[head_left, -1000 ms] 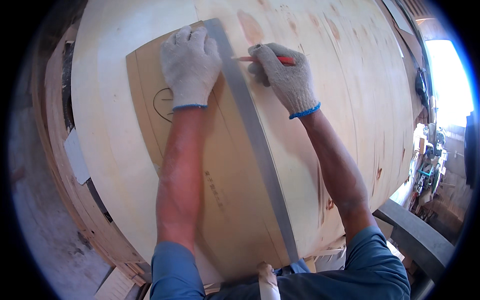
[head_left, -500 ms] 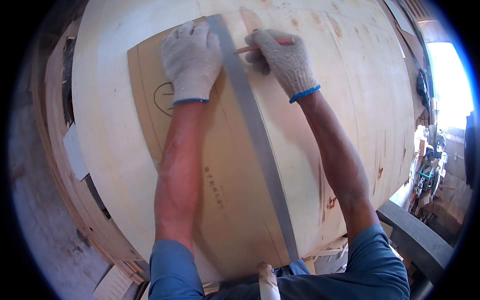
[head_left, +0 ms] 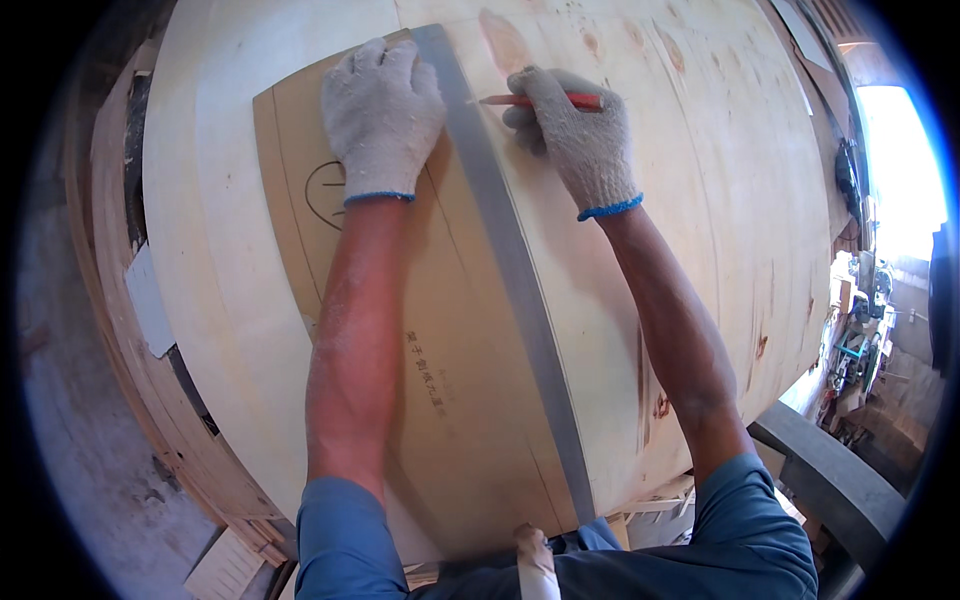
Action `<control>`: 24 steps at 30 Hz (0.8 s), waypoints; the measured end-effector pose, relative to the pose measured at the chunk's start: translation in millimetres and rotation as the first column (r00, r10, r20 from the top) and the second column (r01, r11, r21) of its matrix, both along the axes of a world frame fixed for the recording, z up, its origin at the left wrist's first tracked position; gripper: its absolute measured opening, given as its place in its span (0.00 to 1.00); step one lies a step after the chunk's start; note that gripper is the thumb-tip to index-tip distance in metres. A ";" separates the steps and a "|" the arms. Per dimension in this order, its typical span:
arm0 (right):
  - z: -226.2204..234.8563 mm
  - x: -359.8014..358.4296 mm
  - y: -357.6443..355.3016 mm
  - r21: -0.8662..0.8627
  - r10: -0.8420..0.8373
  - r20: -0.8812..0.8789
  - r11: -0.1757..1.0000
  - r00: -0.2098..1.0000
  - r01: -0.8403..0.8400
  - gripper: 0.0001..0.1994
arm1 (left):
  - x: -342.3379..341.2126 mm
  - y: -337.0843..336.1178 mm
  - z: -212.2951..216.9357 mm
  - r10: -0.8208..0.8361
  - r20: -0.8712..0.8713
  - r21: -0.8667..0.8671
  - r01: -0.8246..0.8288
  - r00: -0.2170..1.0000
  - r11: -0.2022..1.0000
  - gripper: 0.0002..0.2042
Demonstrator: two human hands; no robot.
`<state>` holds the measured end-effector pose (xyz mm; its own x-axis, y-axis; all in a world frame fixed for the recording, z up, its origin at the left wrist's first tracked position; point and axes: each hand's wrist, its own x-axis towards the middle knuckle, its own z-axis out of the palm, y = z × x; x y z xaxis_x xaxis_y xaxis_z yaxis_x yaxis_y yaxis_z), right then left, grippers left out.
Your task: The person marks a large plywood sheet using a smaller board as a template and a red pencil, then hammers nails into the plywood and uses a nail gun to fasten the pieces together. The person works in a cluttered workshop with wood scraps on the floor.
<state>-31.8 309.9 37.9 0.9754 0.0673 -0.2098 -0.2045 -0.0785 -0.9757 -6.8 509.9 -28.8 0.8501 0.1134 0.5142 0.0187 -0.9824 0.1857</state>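
Note:
A long brown board (head_left: 470, 400) with a grey strip (head_left: 510, 250) down its right edge lies on a large pale plywood sheet (head_left: 640, 150). My left hand (head_left: 385, 120), in a white knit glove with a blue cuff, presses on the far end of the board with its fingers curled; their tips are hidden. Across from it, my right hand (head_left: 575, 130), gloved alike, pinches a red pencil (head_left: 585, 101) between thumb and fingers. The pencil's tip points left, close beside the strip's right edge; whether it touches the wood I cannot tell.
Wooden boards (head_left: 170, 430) run along the left under the plywood. A curved grey piece (head_left: 835, 470) is at the lower right. Beyond the sheet's right edge lie cluttered tools (head_left: 865, 340), with a bright opening (head_left: 900, 170) above them.
My right hand has shifted slightly right and toward me, bringing the pencil's tip a little away from the grey strip. My left hand stays in nearly the same place on the board.

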 end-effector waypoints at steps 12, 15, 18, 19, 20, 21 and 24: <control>-6.7 -89.9 -41.0 -0.435 0.280 0.197 0.884 0.940 -0.172 0.11 | 1.8 5.4 -8.1 -0.057 0.052 -0.036 0.058 0.997 0.998 0.15; 11.3 -151.0 -70.3 -0.334 0.241 0.095 0.922 0.966 -0.197 0.10 | 2.1 5.4 -8.2 -0.064 0.096 0.000 0.065 0.993 0.998 0.15; 7.8 -169.9 -77.0 -0.232 0.178 0.011 0.958 0.984 -0.170 0.10 | 1.8 5.4 -3.5 -0.076 0.011 -0.012 0.076 0.997 0.997 0.15; 5.6 -165.6 -76.7 -0.106 0.118 -0.024 0.987 0.993 -0.120 0.10 | 2.7 4.7 -1.1 -0.070 0.013 -0.011 0.070 0.997 0.997 0.15; 2.1 -154.6 -75.7 0.008 0.073 -0.099 0.997 0.992 -0.072 0.11 | 1.8 4.2 0.8 -0.060 0.012 -0.009 0.060 0.998 0.998 0.16; 0.0 -141.5 -74.7 0.118 0.040 -0.180 0.993 0.983 -0.019 0.12 | 0.6 4.0 2.6 -0.036 -0.036 -0.018 0.036 0.999 0.999 0.16; -5.4 -89.3 -64.3 0.238 -0.059 -0.220 0.965 0.974 0.113 0.14 | -0.4 3.3 5.6 -0.042 -0.102 -0.057 0.036 0.994 0.998 0.17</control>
<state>-121.1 245.6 32.5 0.9158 0.0608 -0.3971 -0.4012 0.1867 -0.8967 -7.2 513.2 -23.2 0.9025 0.1048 0.4178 0.0023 -0.9711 0.2385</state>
